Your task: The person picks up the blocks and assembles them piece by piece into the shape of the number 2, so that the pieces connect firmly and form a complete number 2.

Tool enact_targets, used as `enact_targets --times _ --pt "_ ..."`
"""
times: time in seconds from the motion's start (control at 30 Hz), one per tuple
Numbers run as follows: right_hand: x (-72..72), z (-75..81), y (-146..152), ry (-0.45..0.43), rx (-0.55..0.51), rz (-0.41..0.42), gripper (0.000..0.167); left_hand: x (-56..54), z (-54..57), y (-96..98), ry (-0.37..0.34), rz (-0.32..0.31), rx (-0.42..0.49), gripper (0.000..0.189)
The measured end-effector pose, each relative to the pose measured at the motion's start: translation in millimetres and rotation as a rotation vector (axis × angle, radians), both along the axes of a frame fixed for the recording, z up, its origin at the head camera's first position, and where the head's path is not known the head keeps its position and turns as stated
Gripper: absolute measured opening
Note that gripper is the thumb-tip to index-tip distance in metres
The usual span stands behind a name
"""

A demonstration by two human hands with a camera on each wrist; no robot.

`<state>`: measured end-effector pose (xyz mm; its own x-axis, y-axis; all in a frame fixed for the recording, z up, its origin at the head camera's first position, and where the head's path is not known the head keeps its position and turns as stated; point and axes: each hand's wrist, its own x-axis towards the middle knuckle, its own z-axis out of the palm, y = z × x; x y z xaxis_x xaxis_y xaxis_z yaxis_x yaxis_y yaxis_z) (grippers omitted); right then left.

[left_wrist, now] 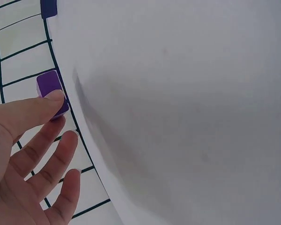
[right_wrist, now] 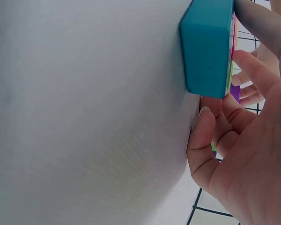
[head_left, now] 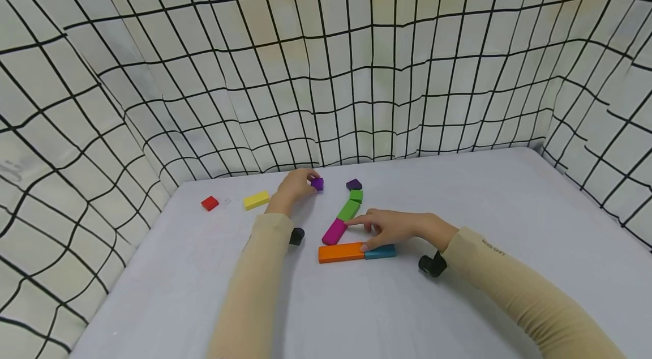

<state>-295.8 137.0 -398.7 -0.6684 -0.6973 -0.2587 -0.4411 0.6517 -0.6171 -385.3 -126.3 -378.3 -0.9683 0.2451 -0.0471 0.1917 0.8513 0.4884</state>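
My left hand pinches a small purple block between thumb and fingers near the table's far edge; the left wrist view shows the thumb across this purple block, the other fingers spread below. My right hand reaches over the blocks, its index fingertip at the magenta block and its thumb where the orange block meets the blue block. Beyond the magenta one, a longer green block, a small green block and a dark purple block run in a slanting line.
Left of my left hand lie a yellow block and a red block. White cloth covers the table. Black netting rises behind it and at both sides. Each wrist carries a small black camera.
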Motion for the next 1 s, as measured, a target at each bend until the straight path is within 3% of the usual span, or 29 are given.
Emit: enact_targets --times 0.6,1.0 --pt "0.6 -1.5 0.3 -0.004 -0.009 0.005 0.066 2.0 3.5 21.7 0.036 -0.022 -0.007 0.039" --pt "0.7 -1.6 -0.1 -0.010 -0.011 -0.008 0.067 0.4 4.7 40.5 0.076 -0.016 -0.086 0.037"
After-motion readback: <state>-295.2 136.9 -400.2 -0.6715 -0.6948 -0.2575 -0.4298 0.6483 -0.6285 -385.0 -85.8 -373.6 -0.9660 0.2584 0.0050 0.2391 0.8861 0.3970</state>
